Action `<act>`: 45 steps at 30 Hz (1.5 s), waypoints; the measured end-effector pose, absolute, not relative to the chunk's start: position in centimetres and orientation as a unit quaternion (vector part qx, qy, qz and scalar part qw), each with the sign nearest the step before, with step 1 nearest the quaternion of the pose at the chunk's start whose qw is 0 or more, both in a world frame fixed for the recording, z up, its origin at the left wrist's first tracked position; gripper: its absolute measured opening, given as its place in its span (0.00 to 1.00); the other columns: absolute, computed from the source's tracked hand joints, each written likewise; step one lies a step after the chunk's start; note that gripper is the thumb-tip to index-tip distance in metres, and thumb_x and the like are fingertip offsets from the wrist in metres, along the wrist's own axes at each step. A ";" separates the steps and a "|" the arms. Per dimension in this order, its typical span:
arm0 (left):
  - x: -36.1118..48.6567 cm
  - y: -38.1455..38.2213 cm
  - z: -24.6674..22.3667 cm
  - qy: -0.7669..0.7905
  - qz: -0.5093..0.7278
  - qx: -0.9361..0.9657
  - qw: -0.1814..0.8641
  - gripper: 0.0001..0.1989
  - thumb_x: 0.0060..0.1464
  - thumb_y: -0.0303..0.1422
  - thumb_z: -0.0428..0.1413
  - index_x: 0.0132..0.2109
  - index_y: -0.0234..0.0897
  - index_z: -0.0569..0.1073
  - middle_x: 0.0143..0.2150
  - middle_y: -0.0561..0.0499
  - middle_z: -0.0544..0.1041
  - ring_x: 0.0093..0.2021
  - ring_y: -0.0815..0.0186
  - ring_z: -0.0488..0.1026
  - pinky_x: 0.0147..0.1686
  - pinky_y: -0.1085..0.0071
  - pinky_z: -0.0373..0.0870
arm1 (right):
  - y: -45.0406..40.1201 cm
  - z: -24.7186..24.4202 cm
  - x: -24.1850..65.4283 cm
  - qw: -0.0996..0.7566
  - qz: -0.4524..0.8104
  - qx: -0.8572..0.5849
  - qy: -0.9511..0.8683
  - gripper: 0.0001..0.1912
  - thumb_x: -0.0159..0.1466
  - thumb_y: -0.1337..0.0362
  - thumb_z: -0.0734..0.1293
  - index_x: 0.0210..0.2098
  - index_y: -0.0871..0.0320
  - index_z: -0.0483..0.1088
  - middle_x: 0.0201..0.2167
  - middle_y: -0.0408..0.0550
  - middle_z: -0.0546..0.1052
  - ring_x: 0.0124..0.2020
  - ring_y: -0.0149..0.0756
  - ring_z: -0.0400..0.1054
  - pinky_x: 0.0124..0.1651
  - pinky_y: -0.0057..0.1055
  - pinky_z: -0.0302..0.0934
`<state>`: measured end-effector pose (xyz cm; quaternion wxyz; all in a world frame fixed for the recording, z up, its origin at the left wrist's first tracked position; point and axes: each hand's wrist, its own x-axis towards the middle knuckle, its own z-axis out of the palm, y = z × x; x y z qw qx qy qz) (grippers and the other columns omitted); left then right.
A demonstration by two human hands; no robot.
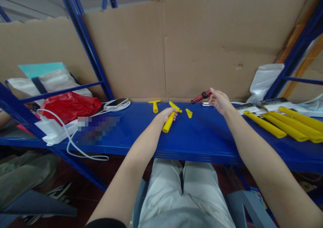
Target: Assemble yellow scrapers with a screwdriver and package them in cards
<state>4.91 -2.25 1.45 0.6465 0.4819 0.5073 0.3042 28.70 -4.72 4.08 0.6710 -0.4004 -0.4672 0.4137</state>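
My left hand is wrapped round a yellow plastic handle with a flat yellow head at its far end, pressed near the blue shelf top. In my right hand is a screwdriver with a dark red and black grip, held by the end of the grip. Its thin dark shaft slants down left to the yellow piece by my left fingers; whether the tip sits in a screw is too small to tell. Beside it lies a small yellow wedge-shaped piece. A yellow T-shaped piece stands behind my left hand.
Several long yellow handles lie at the right on packaging. At the left are a phone on coiled white cable, a white power strip and a red bag. Cardboard walls the back; blue posts flank the shelf.
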 end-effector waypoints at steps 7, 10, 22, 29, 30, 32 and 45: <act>4.9 -2.3 1.4 0.502 0.311 0.487 0.643 0.07 0.59 0.23 0.43 0.36 0.34 0.64 0.17 0.59 0.58 0.13 0.74 0.55 0.14 0.78 0.54 | -4.7 4.0 28.6 0.654 0.410 -0.405 -0.489 0.17 0.59 0.49 0.68 0.30 0.56 0.64 0.11 0.34 0.59 0.12 0.24 0.54 0.15 0.22 0.49; 4.9 -2.2 1.5 0.506 0.306 0.482 0.646 0.07 0.59 0.22 0.43 0.36 0.34 0.64 0.17 0.59 0.58 0.13 0.74 0.55 0.14 0.78 0.54 | -5.1 4.3 28.5 0.652 0.435 -0.392 -0.482 0.15 0.63 0.53 0.66 0.29 0.57 0.63 0.15 0.37 0.66 0.14 0.24 0.59 0.18 0.21 0.55; 4.9 -2.3 1.4 0.506 0.309 0.471 0.653 0.08 0.59 0.22 0.44 0.33 0.36 0.63 0.17 0.58 0.59 0.13 0.74 0.55 0.14 0.79 0.53 | -4.6 3.9 28.9 0.668 0.410 -0.418 -0.460 0.20 0.57 0.53 0.72 0.26 0.55 0.57 0.15 0.35 0.63 0.14 0.23 0.57 0.15 0.21 0.53; 4.9 -2.2 1.4 0.507 0.307 0.484 0.643 0.08 0.58 0.22 0.43 0.34 0.35 0.62 0.16 0.58 0.58 0.13 0.74 0.55 0.14 0.79 0.54 | -4.3 3.8 29.0 0.658 0.397 -0.426 -0.477 0.18 0.58 0.50 0.70 0.29 0.55 0.61 0.10 0.33 0.57 0.10 0.24 0.51 0.13 0.21 0.46; 4.9 -2.2 1.5 0.508 0.308 0.484 0.642 0.08 0.58 0.22 0.43 0.33 0.35 0.62 0.16 0.58 0.59 0.13 0.74 0.55 0.14 0.79 0.54 | -4.5 3.9 28.9 0.657 0.403 -0.421 -0.478 0.17 0.59 0.50 0.69 0.29 0.56 0.62 0.10 0.33 0.58 0.11 0.24 0.52 0.13 0.21 0.46; 4.9 -2.3 1.5 0.509 0.306 0.483 0.644 0.08 0.58 0.22 0.43 0.33 0.36 0.62 0.17 0.58 0.59 0.13 0.74 0.55 0.14 0.79 0.53 | -4.9 4.2 28.6 0.657 0.423 -0.401 -0.478 0.15 0.61 0.52 0.68 0.31 0.56 0.64 0.12 0.35 0.62 0.12 0.24 0.55 0.15 0.21 0.49; 5.0 -2.2 1.4 0.507 0.305 0.474 0.652 0.07 0.57 0.22 0.44 0.34 0.35 0.63 0.17 0.58 0.59 0.13 0.74 0.54 0.14 0.78 0.52 | -4.3 3.7 29.0 0.675 0.398 -0.414 -0.463 0.21 0.54 0.55 0.74 0.25 0.55 0.57 0.15 0.34 0.63 0.14 0.22 0.56 0.16 0.20 0.54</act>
